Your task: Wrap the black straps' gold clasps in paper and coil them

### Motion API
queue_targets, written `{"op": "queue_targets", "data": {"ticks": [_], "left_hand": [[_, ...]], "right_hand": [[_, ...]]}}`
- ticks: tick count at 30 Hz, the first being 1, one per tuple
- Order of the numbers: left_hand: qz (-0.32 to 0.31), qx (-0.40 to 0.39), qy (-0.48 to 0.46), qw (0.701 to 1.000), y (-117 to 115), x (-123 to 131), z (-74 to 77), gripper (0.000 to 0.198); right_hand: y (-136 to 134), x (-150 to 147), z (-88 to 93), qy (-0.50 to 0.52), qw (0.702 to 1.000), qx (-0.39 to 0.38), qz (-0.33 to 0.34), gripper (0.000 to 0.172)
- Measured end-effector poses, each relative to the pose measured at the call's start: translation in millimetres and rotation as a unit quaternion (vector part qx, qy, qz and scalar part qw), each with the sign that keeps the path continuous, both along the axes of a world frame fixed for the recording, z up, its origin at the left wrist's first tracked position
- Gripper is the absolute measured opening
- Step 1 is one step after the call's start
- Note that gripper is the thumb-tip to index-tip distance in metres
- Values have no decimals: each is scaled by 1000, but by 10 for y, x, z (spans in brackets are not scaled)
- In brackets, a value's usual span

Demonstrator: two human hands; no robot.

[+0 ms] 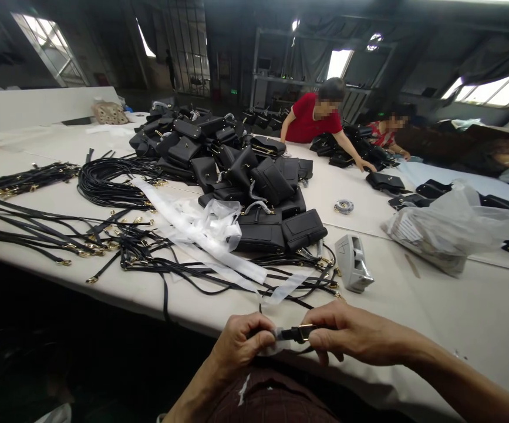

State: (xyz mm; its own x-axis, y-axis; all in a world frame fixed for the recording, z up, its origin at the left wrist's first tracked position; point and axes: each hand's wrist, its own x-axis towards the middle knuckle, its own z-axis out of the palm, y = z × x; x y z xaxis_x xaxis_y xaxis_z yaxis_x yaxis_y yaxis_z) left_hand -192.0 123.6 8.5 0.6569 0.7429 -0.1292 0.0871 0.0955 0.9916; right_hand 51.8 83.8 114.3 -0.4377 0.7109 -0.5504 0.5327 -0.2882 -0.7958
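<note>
At the table's front edge, a black strap [288, 334] with a gold buckle [306, 333] stretches between my two hands. My left hand [246, 341] pinches its left part, where a bit of clear plastic wrap is bunched around the strap. Thumb and fingers of my right hand [346, 332] grip it at the buckle. Just beyond lie white foam strips [210, 247] and crumpled clear plastic [221, 220], over more black straps [192, 273] with gold clasps. A grey tape dispenser [353, 264] stands beyond my right hand.
Black handbags [263, 229] are heaped mid-table, with coiled straps [104, 182] to their left. A clear plastic bag [448, 229] lies at right, and a tape roll [344, 206] nearer the middle. Across the table, a person in red [313, 120] reaches toward a bag; others sit farther right.
</note>
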Motion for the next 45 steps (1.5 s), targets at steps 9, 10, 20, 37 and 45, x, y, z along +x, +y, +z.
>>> {"op": "queue_targets", "data": {"ticks": [9,10,20,37,45], "left_hand": [[-50,-236,-81,967,-60,144,-83,31],[-47,-238,-82,967,-68,161,-90,29],[11,26,-61,998,-150,259,-28,19],[-98,-62,-36,993,-117,418,-62,31],[9,7,-34,999,-112,436,-73,39]], "right_hand": [[-240,-257,-118,-202,954,216,50,17],[-263,-290,-112,-224,942,244,63,19],[-265,-158,-175,-212,960,167,-80,32],[-372,70,-219,-148,978,117,-87,19],[-387,566,165,-97,984,83,-123,29]]}}
